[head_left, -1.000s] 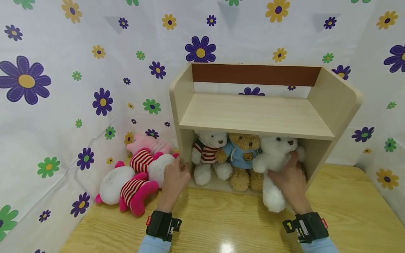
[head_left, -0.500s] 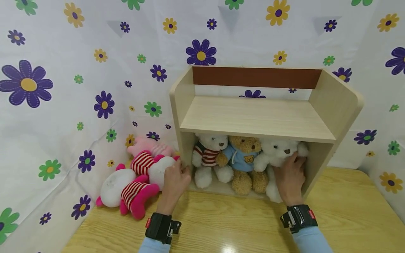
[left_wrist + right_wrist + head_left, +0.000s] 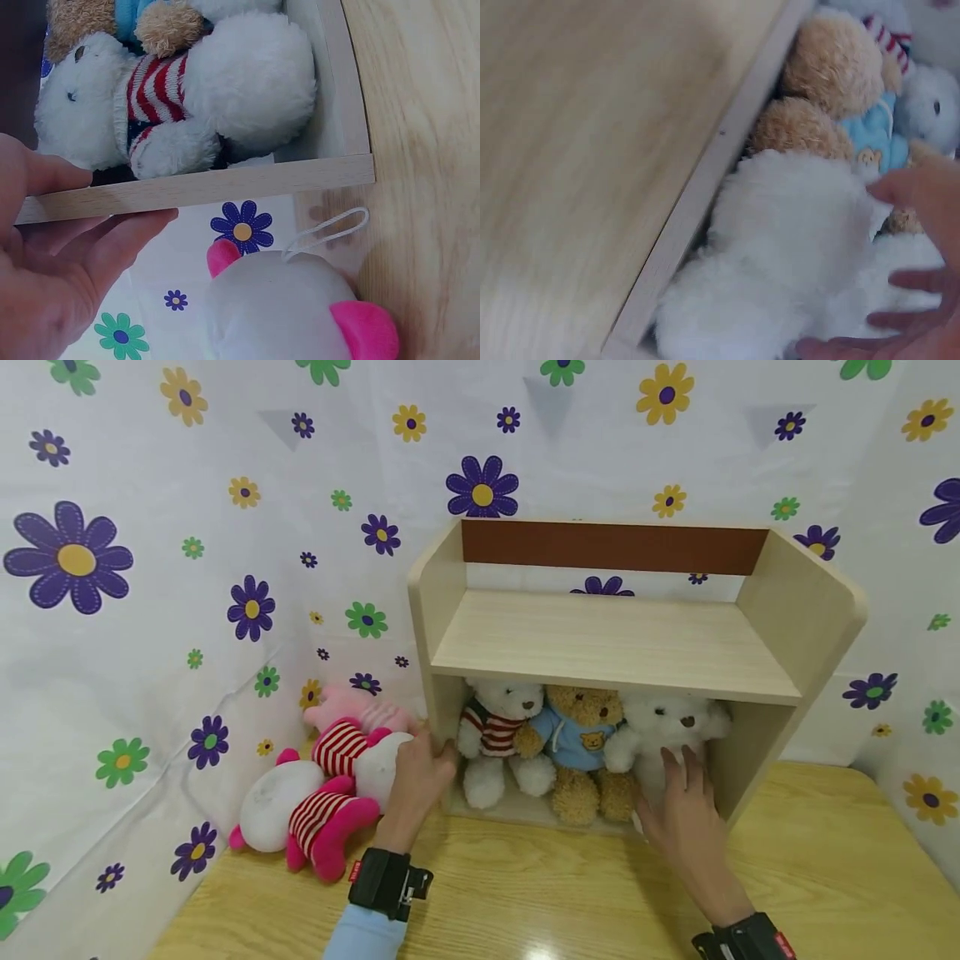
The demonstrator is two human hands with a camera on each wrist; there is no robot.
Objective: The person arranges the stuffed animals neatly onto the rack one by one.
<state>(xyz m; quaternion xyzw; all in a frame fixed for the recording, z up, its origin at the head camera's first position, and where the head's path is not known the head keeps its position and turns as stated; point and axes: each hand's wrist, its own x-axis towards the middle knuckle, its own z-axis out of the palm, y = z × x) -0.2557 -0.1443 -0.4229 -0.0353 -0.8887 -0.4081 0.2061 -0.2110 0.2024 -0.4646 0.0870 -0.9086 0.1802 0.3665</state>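
Note:
My left hand grips the left side panel of a small wooden shelf; in the left wrist view the thumb lies inside the panel and the fingers outside. In front of a plain white teddy bear, my right hand has its fingers spread. The bear sits at the right end of the lower compartment. Beside it sits a brown teddy bear in a blue hoodie. A white teddy bear in a red-striped sweater sits at the left end. Whether my right fingertips touch the bear, I cannot tell.
Left of the shelf, white-and-pink plush toys in striped outfits lie piled with a pale pink plush toy. The wooden table extends in front. A flower-print cloth hangs behind.
The plain white bear has gone deeper into the lower compartment, its legs no longer sticking out. My right hand has let go and drawn back toward me. The left hand keeps its place.

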